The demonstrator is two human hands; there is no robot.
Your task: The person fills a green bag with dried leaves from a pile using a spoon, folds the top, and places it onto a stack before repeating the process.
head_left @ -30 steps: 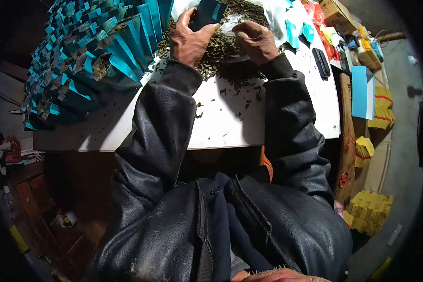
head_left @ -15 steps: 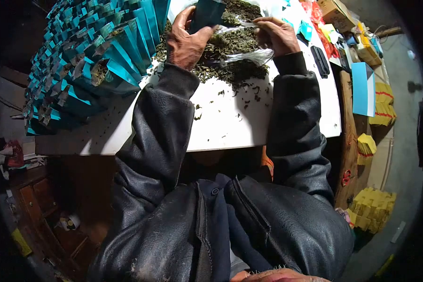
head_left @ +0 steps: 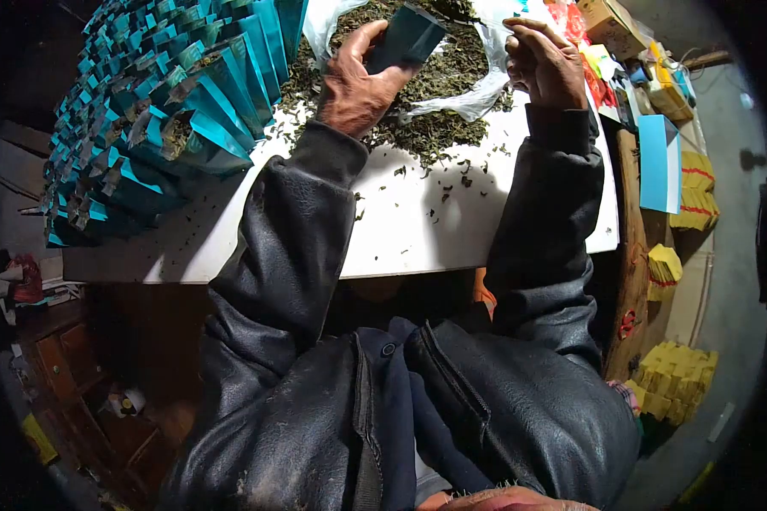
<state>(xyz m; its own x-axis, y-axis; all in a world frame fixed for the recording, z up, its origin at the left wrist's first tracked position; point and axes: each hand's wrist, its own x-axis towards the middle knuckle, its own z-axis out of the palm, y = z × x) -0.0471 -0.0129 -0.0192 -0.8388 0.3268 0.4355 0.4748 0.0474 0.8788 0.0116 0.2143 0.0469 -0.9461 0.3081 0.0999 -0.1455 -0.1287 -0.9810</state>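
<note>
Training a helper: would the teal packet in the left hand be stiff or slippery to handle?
The teal packet likely holds its shape, given its straight edges. Its smooth-looking face may slip somewhat in the left hand.

Teal packet (head_left: pixel 411 39) aslant in left hand (head_left: pixel 360 88)

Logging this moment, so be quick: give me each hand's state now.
Left hand: closed, holding a dark teal packet.
Right hand: fingers partly bent; whether it holds anything cannot be told.
</note>
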